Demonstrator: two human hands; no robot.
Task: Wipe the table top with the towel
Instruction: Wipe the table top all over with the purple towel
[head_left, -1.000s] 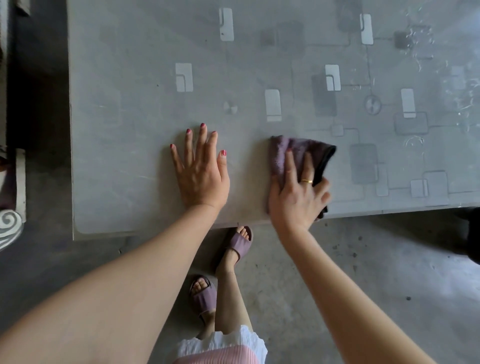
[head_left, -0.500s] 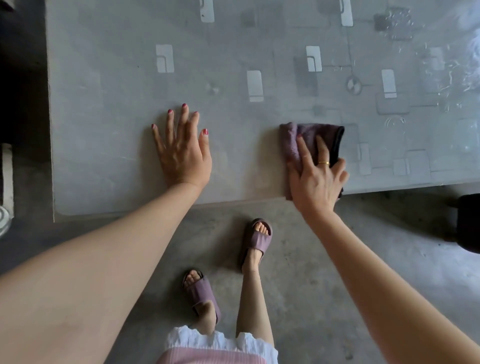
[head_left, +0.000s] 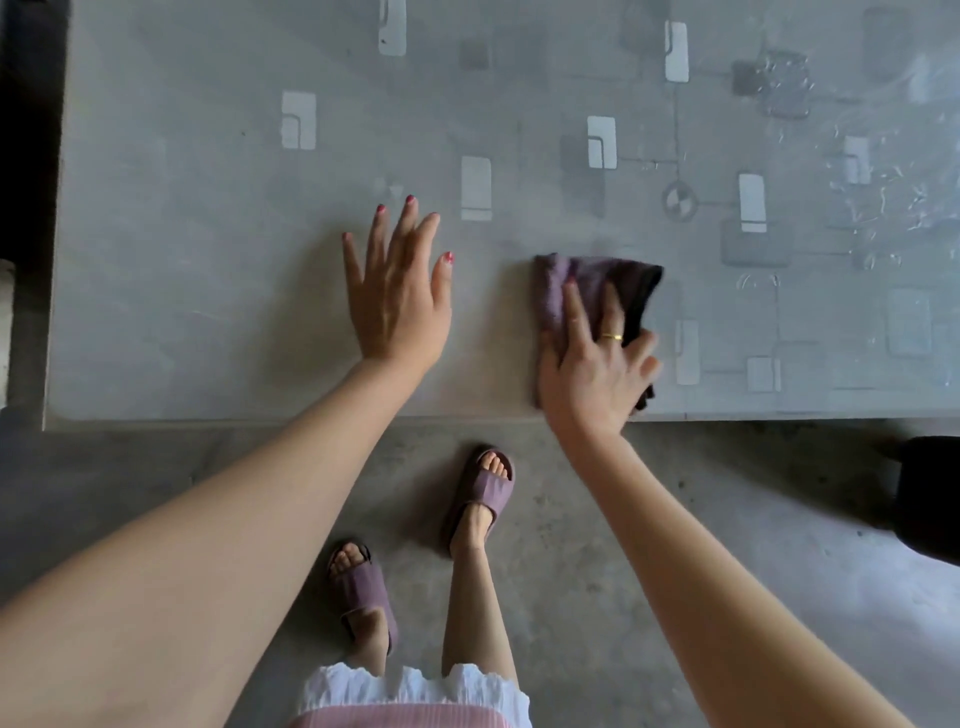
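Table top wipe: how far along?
Done: cannot tell; nothing marks a wiped area. In hand: right hand presses the purple towel flat by the near edge of the table top; left hand rests flat beside it. Left: wet streaks at far right.

Floor (head_left: 675, 545): bare grey concrete, mottled and speckled with dark spots, lighter sheen toward the lower right. Surface (head_left: 182, 260): grey top under a clear cover, printed with pale and dark rounded rectangles joined by thin lines; near edge runs straight across the view, left corner rounded. Glare and wrinkled reflections on the cover at upper right. Dark gap (head_left: 26, 156) along the left side. Black object (head_left: 930, 499) on the floor at right edge, not identifiable.
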